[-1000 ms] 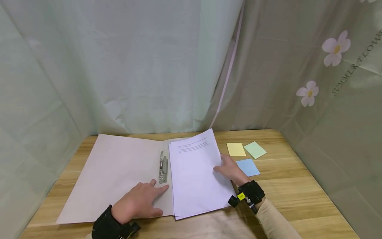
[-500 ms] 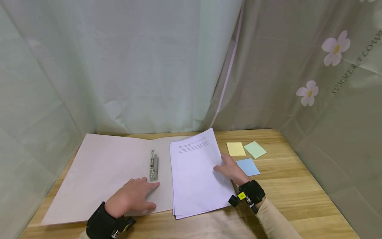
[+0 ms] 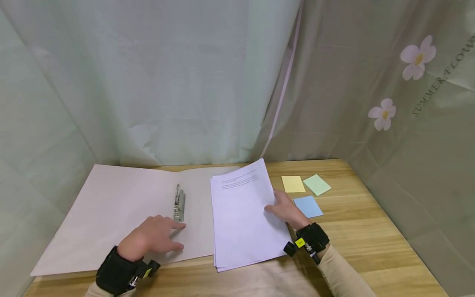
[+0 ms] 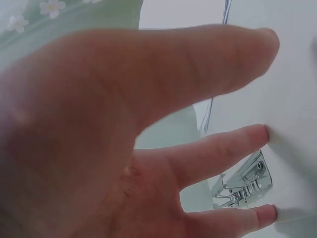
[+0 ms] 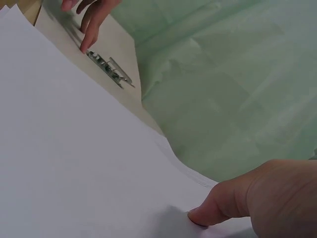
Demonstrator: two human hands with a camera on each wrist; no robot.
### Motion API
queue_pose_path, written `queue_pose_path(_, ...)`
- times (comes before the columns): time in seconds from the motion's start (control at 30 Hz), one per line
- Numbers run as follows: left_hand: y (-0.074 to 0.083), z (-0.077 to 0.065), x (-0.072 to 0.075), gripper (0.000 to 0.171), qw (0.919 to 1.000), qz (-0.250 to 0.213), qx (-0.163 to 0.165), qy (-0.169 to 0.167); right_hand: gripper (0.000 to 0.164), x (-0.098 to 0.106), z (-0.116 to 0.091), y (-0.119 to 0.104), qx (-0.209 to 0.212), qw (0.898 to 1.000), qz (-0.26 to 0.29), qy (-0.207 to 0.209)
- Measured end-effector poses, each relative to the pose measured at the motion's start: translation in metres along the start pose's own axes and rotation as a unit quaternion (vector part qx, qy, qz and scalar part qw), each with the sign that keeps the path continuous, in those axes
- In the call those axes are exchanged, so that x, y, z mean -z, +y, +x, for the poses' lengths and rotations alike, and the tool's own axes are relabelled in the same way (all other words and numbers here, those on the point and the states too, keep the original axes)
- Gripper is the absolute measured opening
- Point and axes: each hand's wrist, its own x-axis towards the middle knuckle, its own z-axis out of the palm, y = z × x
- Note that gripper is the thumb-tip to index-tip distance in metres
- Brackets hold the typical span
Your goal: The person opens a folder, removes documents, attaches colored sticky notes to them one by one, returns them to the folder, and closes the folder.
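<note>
Folder (image 3: 111, 206) has slid left with the left hand (image 3: 154, 235); paper stack (image 3: 246, 225) and right hand (image 3: 288, 210) haven't shifted. Hands well apart: left fingers spread, touching the folder near the metal clip (image 3: 179, 205); right pinches the stack's right edge. Right wrist view shows that thumb on top, other fingers hidden. Only head view gets the yellow note (image 3: 293, 184), green note (image 3: 317, 185) and blue note (image 3: 308, 206) on the table (image 3: 363, 231). Folder lies open, pale, right panel partly covered by the stack. Top sheet: few printed lines, far end.
</note>
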Motion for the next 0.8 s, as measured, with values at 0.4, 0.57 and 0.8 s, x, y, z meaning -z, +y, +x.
queue_pose_path(0.4,-0.014,0.0,0.006,0.057,1.0,0.005,0.007,0.004,0.062,-0.003,0.003,0.001,0.009,1.0,-0.006,-0.003)
queue_pose_path(0.57,-0.013,0.001,0.006,0.057,1.0,0.0,0.009,0.004,0.066,-0.001,0.0,0.004,-0.006,1.0,-0.001,-0.003)
queue_pose_path(0.8,-0.012,0.001,0.006,0.058,0.9998,-0.008,0.018,-0.001,0.066,0.004,-0.012,0.015,-0.03,0.999,-0.024,0.012)
